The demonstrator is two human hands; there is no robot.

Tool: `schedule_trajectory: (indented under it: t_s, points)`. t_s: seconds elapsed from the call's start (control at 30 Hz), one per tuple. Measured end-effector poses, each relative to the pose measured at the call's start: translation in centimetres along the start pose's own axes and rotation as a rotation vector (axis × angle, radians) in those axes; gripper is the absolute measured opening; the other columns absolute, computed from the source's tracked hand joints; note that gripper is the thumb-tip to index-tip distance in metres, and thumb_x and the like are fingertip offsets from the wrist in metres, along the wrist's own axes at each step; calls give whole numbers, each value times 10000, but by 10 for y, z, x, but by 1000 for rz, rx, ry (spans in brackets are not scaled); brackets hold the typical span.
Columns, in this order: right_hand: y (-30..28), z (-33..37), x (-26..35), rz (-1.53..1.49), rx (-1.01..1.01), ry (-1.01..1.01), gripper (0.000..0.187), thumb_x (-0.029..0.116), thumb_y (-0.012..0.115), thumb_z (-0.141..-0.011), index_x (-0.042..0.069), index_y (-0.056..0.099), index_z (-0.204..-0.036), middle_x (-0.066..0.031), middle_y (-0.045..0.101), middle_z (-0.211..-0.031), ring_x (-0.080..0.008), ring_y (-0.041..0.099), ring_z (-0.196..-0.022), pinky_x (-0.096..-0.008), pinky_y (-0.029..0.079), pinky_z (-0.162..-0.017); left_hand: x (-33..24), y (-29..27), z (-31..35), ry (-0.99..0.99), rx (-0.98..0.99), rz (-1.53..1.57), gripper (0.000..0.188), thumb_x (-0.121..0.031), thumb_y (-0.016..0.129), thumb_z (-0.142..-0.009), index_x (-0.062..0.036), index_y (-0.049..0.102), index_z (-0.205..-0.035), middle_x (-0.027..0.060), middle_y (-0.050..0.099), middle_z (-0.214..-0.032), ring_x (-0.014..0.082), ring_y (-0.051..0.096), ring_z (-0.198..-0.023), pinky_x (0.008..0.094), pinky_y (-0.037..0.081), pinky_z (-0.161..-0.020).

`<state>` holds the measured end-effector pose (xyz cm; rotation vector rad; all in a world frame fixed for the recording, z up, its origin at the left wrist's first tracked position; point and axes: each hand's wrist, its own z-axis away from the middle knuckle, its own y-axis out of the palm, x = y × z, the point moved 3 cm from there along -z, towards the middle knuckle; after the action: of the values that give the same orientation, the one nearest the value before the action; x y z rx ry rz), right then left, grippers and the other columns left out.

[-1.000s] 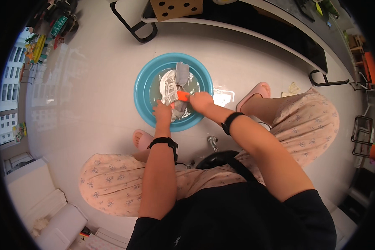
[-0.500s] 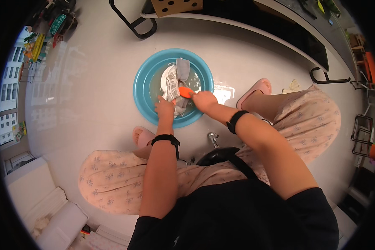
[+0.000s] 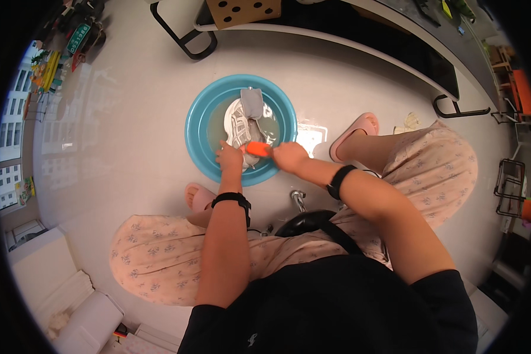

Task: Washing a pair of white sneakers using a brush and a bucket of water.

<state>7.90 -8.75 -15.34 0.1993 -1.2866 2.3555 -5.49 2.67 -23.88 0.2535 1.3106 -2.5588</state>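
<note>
A round blue basin (image 3: 197, 115) of water stands on the floor in front of me. In it lies a white and grey sneaker (image 3: 236, 125), with a soft grey flap (image 3: 252, 103) sticking up at its far end. My left hand (image 3: 230, 158) is closed on the near end of the sneaker, its fingertips partly hidden. My right hand (image 3: 290, 157), at the basin's right rim, grips an orange brush (image 3: 258, 148). The brush reaches left across the near part of the sneaker, towards my left hand. Its bristles cannot be made out.
My feet in pink slippers (image 3: 348, 137) rest either side of the basin. A low black table (image 3: 336, 29) with metal legs stands beyond, a cardboard box with holes (image 3: 242, 13) on it. A black stool seat (image 3: 305, 223) is beneath me.
My right hand and the orange brush have moved nearer to me over the sneaker, and the brush now lies more level. My left hand keeps its hold. The whole view has shifted slightly.
</note>
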Motion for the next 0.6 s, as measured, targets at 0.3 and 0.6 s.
schedule_trajectory:
  t_s: [0.3, 0.6]
  points:
    - [6, -12, 4, 47, -29, 38, 221, 123, 450, -826, 47, 629, -932, -122, 642, -921, -271, 631, -863, -362, 514, -720, -5, 1, 5, 81, -63, -35, 790, -319, 673, -749, -93, 224, -1358, 257, 349, -1259, 427, 401, -1123, 490, 434, -859]
    - [-9, -49, -18, 141, -244, 1, 222, 122, 458, -815, 62, 605, -969, -125, 650, -856, -267, 641, -798, -367, 517, -669, -12, 3, 5, 182, -127, -68, 719, -219, 637, -737, 17, 277, -1312, 288, 487, -1115, 403, 503, -1017, 447, 402, -874]
